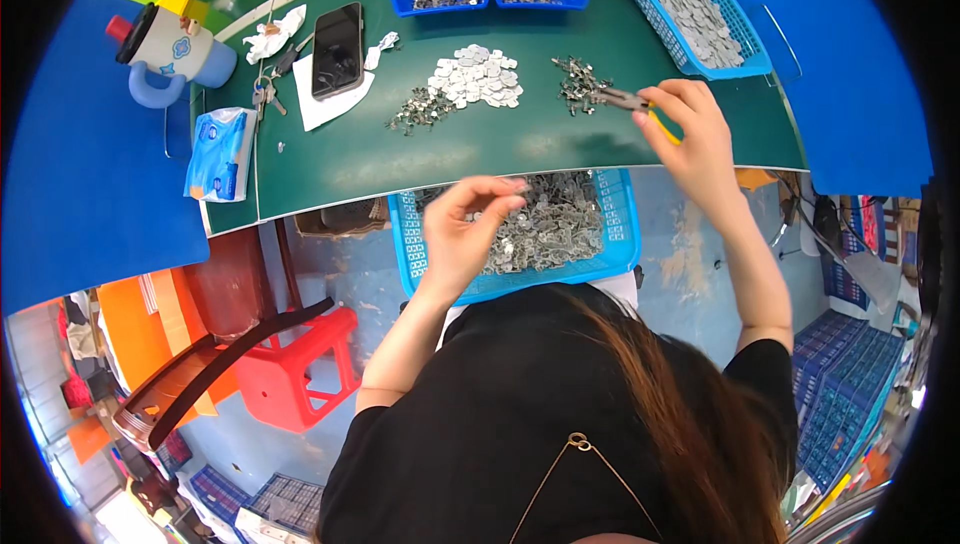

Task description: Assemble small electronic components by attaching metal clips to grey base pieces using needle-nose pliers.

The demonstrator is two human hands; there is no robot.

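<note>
My right hand (pixel 695 134) grips yellow-handled pliers (pixel 628 99), whose metal jaws reach the small heap of dark metal clips (pixel 578 84) at the right of the table. Above the near table edge, my left hand (pixel 462 234) is closed in a pinch, thumb against fingers, on a small piece too tiny to make out. Below it a light-blue basket (pixel 622 269) holds many finished-looking metal and pale pieces. Left of the clips, mid-table, lie a pile of flat white pieces (pixel 478 77) and another heap of metal clips (pixel 420 110).
Two blue bins (pixel 440 10) with metal parts stand at the back. A blue basket (pixel 735 72) of flat grey pieces sits far right. To the left are a phone (pixel 338 52), keys (pixel 265 94), a tissue pack (pixel 222 156) and a handled tumbler (pixel 172 56). A red stool (pixel 290 384) stands lower left.
</note>
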